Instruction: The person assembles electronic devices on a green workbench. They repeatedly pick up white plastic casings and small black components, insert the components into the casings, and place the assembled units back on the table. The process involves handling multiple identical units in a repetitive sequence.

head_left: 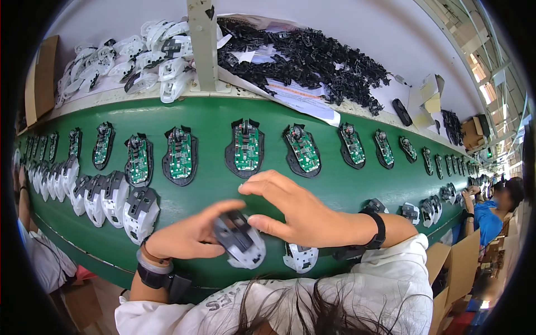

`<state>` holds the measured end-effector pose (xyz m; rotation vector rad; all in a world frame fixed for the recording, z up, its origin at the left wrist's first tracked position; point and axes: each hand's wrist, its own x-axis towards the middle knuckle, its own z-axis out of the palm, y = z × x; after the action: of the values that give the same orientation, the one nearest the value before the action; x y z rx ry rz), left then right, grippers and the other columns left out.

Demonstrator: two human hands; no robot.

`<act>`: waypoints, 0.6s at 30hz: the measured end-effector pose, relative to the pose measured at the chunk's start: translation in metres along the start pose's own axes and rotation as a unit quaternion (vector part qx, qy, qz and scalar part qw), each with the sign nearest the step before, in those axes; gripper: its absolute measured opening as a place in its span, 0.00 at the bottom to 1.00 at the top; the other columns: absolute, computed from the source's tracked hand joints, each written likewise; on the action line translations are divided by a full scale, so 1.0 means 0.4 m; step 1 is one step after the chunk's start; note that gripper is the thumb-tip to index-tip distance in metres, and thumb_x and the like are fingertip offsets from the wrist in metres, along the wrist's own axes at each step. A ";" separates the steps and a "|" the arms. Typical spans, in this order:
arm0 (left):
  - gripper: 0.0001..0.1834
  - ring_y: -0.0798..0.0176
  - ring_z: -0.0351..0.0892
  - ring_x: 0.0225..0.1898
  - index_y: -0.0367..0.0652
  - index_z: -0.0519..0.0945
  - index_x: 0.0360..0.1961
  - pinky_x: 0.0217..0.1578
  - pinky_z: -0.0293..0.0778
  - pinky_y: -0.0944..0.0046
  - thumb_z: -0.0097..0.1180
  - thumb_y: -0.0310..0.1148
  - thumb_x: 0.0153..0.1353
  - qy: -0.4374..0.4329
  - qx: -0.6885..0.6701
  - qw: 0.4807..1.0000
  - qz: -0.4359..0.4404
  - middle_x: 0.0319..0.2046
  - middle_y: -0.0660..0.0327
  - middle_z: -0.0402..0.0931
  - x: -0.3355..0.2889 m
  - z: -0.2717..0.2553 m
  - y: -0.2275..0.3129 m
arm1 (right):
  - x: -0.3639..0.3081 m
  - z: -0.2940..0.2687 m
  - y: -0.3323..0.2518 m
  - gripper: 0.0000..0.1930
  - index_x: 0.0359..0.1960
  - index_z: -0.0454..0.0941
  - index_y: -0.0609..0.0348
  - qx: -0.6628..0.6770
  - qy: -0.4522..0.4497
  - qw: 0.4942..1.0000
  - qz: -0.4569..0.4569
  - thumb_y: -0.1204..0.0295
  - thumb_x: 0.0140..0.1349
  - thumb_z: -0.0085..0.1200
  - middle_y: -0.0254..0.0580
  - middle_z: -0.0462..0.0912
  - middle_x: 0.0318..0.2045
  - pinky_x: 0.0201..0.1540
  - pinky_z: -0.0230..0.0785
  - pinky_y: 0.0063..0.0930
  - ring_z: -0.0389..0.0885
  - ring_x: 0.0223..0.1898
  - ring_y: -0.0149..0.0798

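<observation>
Currently, left hand grips a mouse shell (blurred); right hand, perhaps touching it, curves open

From here, the shell in the left hand looks blurred; the right forearm covers part of a white case.

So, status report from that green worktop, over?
Left grip: holding grey-and-white shell, blurred. Right grip: open beside it, contact unclear. Another shell just right of the held one; nothing visibly blocking.
</observation>
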<state>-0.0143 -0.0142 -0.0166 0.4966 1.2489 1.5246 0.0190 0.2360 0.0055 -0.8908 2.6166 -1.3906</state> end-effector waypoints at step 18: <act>0.26 0.52 0.70 0.57 0.41 0.74 0.53 0.53 0.67 0.57 0.60 0.22 0.49 0.417 0.395 0.809 0.122 0.58 0.54 0.69 -0.058 0.057 0.018 | 0.075 -0.389 0.557 0.10 0.32 0.81 0.62 -0.348 0.260 0.868 0.239 0.72 0.48 0.54 0.55 0.82 0.27 0.38 0.74 0.40 0.82 0.32 0.54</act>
<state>0.0092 -0.0239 0.0048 0.5319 2.6485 1.4038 -0.1563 0.4327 -0.0675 0.2180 3.4708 -0.5915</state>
